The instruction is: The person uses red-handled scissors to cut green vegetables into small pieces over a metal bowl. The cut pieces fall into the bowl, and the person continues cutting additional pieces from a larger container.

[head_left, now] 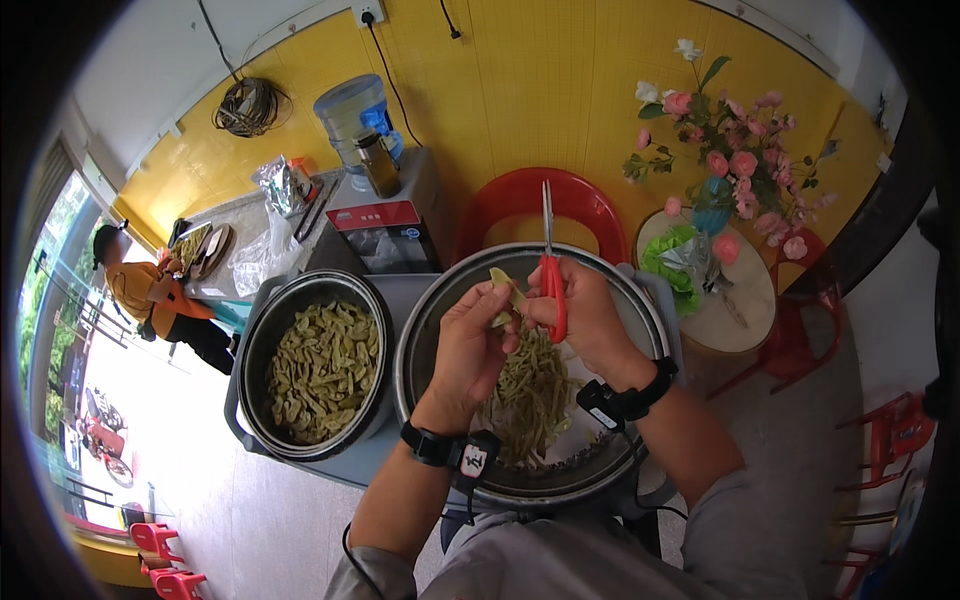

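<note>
My left hand (474, 337) pinches a pale green vegetable piece (507, 286) between thumb and fingers, above a wide metal basin (405, 375). My right hand (581, 315) is closed round the red handles of a pair of scissors (553, 292), whose blades point away from me; the fingertips lie close to the piece. Beneath both hands, thin green vegetable strips (532, 390) are heaped in the basin. On the left a round dark pot (247, 375) holds many whole or thicker green pieces (322, 371). Both vessels rest on a grey cart (409, 289).
Behind the cart stand a red plastic chair (547, 184) and a water dispenser (390, 225). A small round table (720, 330) with artificial flowers (742, 165) is at right. Another person (154, 292) works at a counter (255, 210) on the far left.
</note>
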Demonstrator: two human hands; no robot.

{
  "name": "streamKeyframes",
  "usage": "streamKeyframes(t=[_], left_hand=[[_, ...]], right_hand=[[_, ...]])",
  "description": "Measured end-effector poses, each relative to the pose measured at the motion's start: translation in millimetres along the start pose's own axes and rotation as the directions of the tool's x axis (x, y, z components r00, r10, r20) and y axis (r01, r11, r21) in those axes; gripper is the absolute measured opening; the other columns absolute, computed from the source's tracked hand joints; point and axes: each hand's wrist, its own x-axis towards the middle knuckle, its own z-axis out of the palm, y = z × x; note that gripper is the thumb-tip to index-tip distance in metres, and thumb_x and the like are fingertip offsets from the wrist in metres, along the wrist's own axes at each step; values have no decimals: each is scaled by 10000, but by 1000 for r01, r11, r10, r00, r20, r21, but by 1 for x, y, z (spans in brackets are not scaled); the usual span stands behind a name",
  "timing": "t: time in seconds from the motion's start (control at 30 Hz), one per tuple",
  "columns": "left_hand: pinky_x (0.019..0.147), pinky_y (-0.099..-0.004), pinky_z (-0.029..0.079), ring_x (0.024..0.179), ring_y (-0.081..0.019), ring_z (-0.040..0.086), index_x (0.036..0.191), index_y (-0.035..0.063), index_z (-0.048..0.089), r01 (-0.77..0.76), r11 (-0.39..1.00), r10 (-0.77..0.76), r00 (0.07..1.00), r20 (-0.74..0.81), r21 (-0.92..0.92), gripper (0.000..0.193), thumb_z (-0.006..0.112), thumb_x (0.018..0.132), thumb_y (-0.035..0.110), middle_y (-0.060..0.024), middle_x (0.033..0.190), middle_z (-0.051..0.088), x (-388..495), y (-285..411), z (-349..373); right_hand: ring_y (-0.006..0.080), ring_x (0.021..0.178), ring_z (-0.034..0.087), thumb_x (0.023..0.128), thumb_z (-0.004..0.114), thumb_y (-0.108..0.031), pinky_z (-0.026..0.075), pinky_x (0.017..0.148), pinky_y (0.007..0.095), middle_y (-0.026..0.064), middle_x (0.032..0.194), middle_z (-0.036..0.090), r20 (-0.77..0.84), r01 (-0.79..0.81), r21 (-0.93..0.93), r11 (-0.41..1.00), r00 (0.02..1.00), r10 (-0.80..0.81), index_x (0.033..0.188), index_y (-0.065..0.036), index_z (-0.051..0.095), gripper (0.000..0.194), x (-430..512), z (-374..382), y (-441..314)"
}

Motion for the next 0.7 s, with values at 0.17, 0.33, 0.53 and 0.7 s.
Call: streamKeyframes(t=[0.17, 0.33, 0.53, 0.7], left_hand=[[533, -203, 418, 731, -67, 586, 1112, 55, 675, -56, 998, 57, 998, -38, 19, 100, 677, 1037, 122, 0, 918, 649, 12, -15, -17], [536, -207, 450, 730, -79, 622, 1113, 35, 690, -160, 986, 152, 977, -147, -45, 109, 703, 1024, 97, -14, 946, 683, 16, -25, -40], [561, -209, 478, 817, -118, 691, 1153, 0, 695, -290, 957, 284, 917, -280, 21, 152, 696, 1009, 48, -28, 976, 699, 17, -13, -50], [552, -216, 483, 802, -141, 697, 1150, 6, 648, -356, 934, 345, 875, -340, 32, 193, 714, 969, -10, -52, 965, 699, 14, -5, -50]], right_hand=[[129, 750, 687, 882, 776, -64, 535, 670, 266, 53, 923, 667, 9, -2, -49, 999, 1000, 3, 1089, -3, 621, 266, 7, -2, 14], [150, 824, 722, 881, 783, -161, 544, 692, 280, 59, 973, 682, 130, -65, -59, 996, 989, 72, 1125, 7, 634, 331, -2, -10, 20], [185, 970, 692, 800, 775, -130, 544, 883, 328, 80, 1015, 689, 326, -120, -343, 932, 915, 238, 1213, 38, 631, 468, 1, -18, 27], [203, 928, 691, 754, 805, -118, 547, 854, 339, 108, 1010, 699, 407, 41, -554, 832, 884, 228, 1219, 53, 635, 524, 3, -23, 25]])
